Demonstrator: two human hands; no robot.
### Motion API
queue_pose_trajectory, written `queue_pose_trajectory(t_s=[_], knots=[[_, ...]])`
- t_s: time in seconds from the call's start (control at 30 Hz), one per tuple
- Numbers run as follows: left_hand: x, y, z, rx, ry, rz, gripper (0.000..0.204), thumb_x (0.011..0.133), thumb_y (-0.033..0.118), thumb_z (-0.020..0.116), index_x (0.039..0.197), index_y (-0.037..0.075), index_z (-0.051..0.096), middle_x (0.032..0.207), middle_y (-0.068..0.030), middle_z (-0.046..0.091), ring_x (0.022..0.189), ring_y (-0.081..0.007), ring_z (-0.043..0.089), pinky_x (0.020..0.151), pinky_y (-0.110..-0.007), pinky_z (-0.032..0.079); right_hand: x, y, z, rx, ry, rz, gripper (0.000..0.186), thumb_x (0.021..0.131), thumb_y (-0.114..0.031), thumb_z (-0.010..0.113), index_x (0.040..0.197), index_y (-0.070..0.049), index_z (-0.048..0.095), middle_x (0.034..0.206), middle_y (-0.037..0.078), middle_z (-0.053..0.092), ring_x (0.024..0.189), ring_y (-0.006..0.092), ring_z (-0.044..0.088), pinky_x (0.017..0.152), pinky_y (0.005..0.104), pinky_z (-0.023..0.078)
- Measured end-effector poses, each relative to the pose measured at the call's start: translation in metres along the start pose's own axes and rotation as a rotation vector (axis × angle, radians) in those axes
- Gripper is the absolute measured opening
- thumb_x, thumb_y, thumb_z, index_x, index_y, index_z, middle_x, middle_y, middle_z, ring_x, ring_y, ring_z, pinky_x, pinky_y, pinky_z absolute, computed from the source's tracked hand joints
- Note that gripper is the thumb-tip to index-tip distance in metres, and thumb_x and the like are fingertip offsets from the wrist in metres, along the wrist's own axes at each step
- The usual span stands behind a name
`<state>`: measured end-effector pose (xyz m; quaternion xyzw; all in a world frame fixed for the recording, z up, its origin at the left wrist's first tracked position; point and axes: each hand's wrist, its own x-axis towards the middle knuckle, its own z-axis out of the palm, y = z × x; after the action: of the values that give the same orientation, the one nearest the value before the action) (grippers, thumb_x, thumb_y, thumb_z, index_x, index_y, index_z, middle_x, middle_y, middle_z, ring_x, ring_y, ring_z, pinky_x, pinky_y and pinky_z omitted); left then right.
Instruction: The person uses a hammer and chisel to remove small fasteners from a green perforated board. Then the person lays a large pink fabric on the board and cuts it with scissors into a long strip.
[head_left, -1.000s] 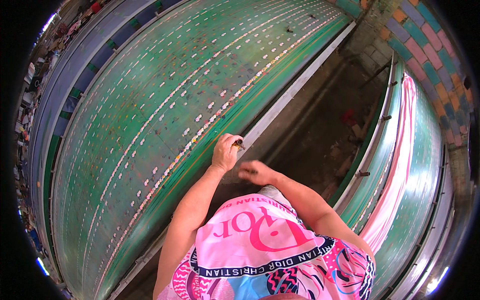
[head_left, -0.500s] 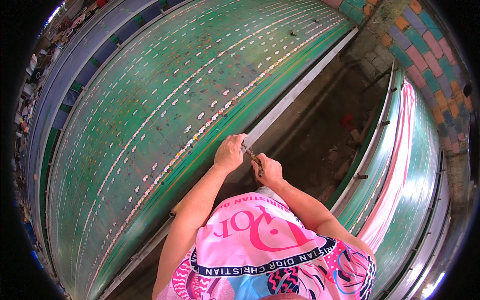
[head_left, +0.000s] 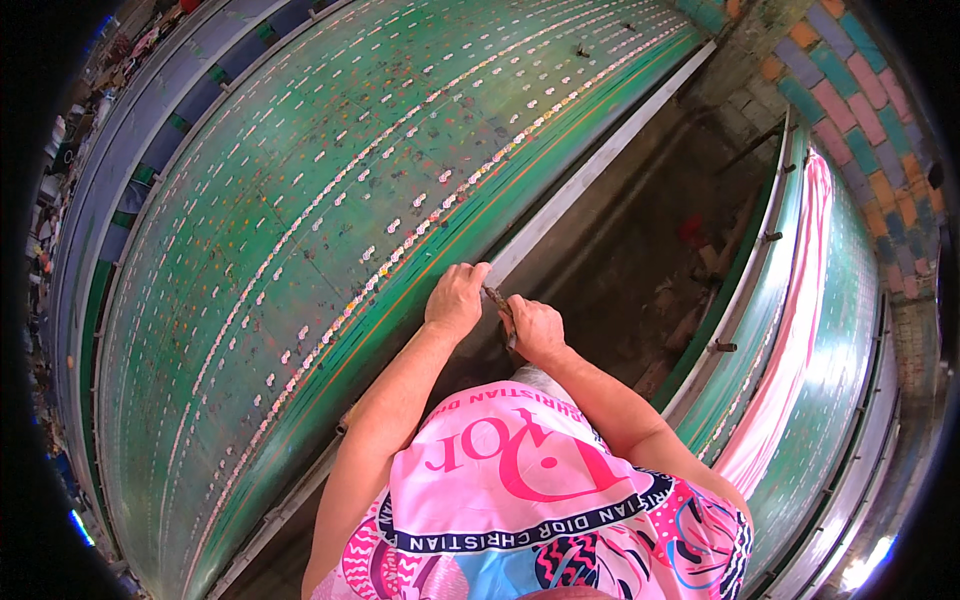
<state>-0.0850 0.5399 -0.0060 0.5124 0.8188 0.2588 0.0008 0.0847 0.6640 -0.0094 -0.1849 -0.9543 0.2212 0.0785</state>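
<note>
At the near edge of a long green printing table (head_left: pixel 400 240), my left hand (head_left: pixel 457 303) is closed at the pale metal rail (head_left: pixel 585 170), its fingers bent over the top. What it grips there, besides the rail, is hidden. My right hand (head_left: pixel 535 328) is wrapped round a worn, brownish rod-shaped tool (head_left: pixel 497 298). One end of that tool reaches the rail next to my left fingertips, and the other sticks out below my right fingers. Rows of small white marks and thin orange lines run along the green surface.
A dark gap (head_left: pixel 620 260) separates this table from a second green table (head_left: pixel 840 330) at the right, where pink-and-white striped cloth (head_left: pixel 800 330) lies lengthwise. Short pegs (head_left: pixel 724 346) jut from that table's edge. A multicoloured brick wall (head_left: pixel 850 90) stands far right.
My right hand has shifted slightly left, and the rod-shaped tool in it has turned a little. My left hand stays at the rail. The whole view has tilted slightly.
</note>
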Motion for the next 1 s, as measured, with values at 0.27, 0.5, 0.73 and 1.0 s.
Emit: queue_pose_trajectory(t_s=[0.27, 0.5, 0.73, 1.0], knots=[[0.002, 0.000, -0.003, -0.040, -0.005, 0.013, 0.032, 0.096, 0.002, 0.065, 0.126, 0.012, 0.059, 0.109, -0.0142, 0.068, 0.108, -0.0386, 0.066, 0.096, -0.051, 0.056, 0.009, 0.013, 0.007, 0.004, 0.134, -0.136, 0.018, 0.096, -0.026, 0.079, 0.097, -0.012, 0.067, 0.088, 0.008, 0.071, 0.088, 0.0318, 0.070, 0.080, 0.0469, 0.051], [0.003, 0.001, -0.006, -0.079, 0.004, -0.023, 0.026, 0.097, 0.001, 0.064, 0.121, 0.010, 0.059, 0.108, -0.0141, 0.069, 0.106, -0.0380, 0.067, 0.095, -0.051, 0.055, 0.017, 0.024, 0.011, 0.017, 0.183, -0.215, 0.021, 0.097, -0.028, 0.079, 0.094, -0.013, 0.066, 0.086, 0.010, 0.071, 0.084, 0.0341, 0.070, 0.077, 0.0491, 0.052], [0.003, 0.001, -0.004, -0.119, 0.011, -0.043, 0.034, 0.089, -0.004, 0.071, 0.120, 0.007, 0.061, 0.108, -0.0145, 0.069, 0.105, -0.0392, 0.067, 0.095, -0.051, 0.056, 0.012, 0.033, 0.038, 0.764, -0.138, 0.079, 0.033, 0.111, -0.029, 0.069, 0.090, -0.005, 0.059, 0.068, 0.013, 0.057, 0.060, 0.0296, 0.056, 0.060, 0.0465, 0.045], [0.002, 0.005, -0.002, -0.121, 0.039, -0.034, 0.029, 0.091, -0.001, 0.069, 0.118, 0.007, 0.062, 0.106, -0.0142, 0.071, 0.103, -0.0379, 0.068, 0.093, -0.050, 0.057, 0.013, 0.046, 0.044, 1.143, -0.377, 0.206, 0.043, 0.115, -0.040, 0.063, 0.087, -0.008, 0.057, 0.067, 0.000, 0.046, 0.060, 0.0141, 0.041, 0.055, 0.0377, 0.035]])
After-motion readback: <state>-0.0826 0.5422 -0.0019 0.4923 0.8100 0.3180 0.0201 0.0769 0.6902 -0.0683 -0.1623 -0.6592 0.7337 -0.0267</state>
